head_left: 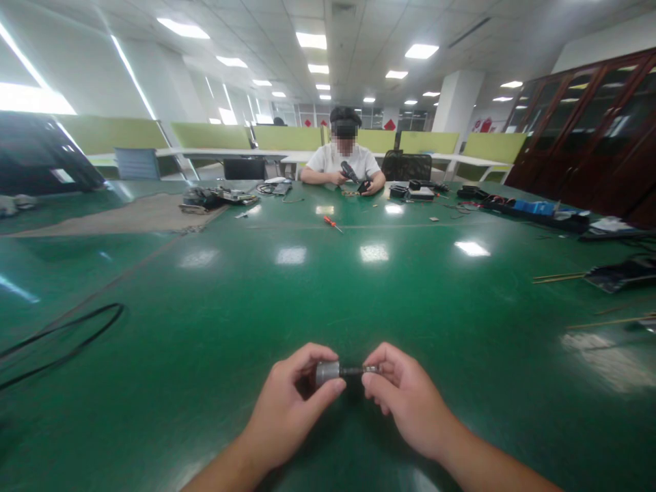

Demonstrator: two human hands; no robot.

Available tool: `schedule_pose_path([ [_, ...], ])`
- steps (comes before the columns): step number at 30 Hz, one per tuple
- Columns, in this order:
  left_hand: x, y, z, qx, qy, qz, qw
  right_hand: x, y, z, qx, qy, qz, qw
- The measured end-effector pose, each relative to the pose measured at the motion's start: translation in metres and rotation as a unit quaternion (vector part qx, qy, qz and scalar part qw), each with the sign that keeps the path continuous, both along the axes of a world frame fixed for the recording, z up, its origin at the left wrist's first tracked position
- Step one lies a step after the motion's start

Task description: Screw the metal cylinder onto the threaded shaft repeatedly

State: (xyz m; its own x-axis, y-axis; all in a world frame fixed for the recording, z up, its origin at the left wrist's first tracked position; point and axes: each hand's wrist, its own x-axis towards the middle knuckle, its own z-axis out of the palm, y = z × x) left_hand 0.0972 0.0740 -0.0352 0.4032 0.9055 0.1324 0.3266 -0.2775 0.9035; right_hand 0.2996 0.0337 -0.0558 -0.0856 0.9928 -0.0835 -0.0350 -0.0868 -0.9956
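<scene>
Low in the head view, my left hand (290,406) pinches a small silver metal cylinder (328,372) between thumb and fingers. A thin dark shaft (353,371) sticks out of the cylinder to the right. My right hand (404,396) grips the shaft's far end with thumb and fingertips. Both hands hover just above the green table (230,294), close to its near edge.
A person sits at the far side of the table holding a dark tool (349,171). A red-handled screwdriver (332,223) lies mid-table. A black cable (66,338) loops at the left. Thin rods (558,277) and dark parts lie at the right, with clutter at the back.
</scene>
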Motion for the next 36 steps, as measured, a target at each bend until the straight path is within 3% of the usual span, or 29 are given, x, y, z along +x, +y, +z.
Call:
schedule_pose_path([
  [36, -0.0009, 0.0040, 0.0000, -0.034, -0.054, 0.016, 0.998, 0.0009, 0.0009, 0.0025, -0.014, 0.001, -0.007, 1.000],
])
